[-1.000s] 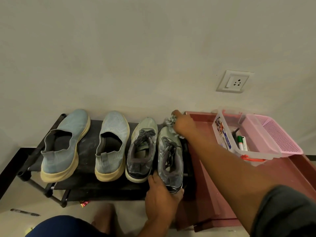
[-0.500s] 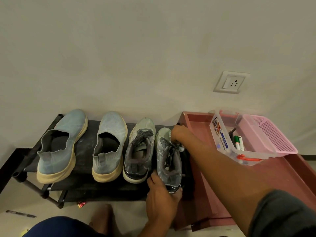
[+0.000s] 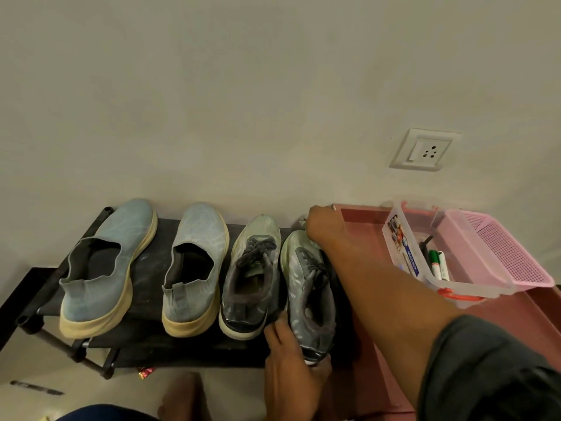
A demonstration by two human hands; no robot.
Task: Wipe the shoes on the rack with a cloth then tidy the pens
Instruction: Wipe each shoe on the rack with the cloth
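Several shoes stand on a black rack (image 3: 145, 268): two light-blue slip-ons (image 3: 100, 268) (image 3: 194, 262) and two grey-green laced sneakers (image 3: 252, 275) (image 3: 309, 287). My left hand (image 3: 291, 357) grips the heel of the rightmost sneaker. At that sneaker's toe, my right hand (image 3: 324, 226) holds a small grey cloth (image 3: 302, 221), almost hidden under the fingers. Pens and markers (image 3: 437, 264) lie in a clear plastic box (image 3: 403, 247) on the right.
A pink mesh basket (image 3: 510, 253) leans against the clear box on a reddish-brown stand (image 3: 531, 311). A wall socket (image 3: 425, 150) sits above. A dark pen (image 3: 33, 387) lies on the floor at lower left; a small red wrapper (image 3: 145, 372) lies under the rack.
My right hand with the cloth slid back from the sneaker's laces up to its toe. My left hand stayed on the heel.
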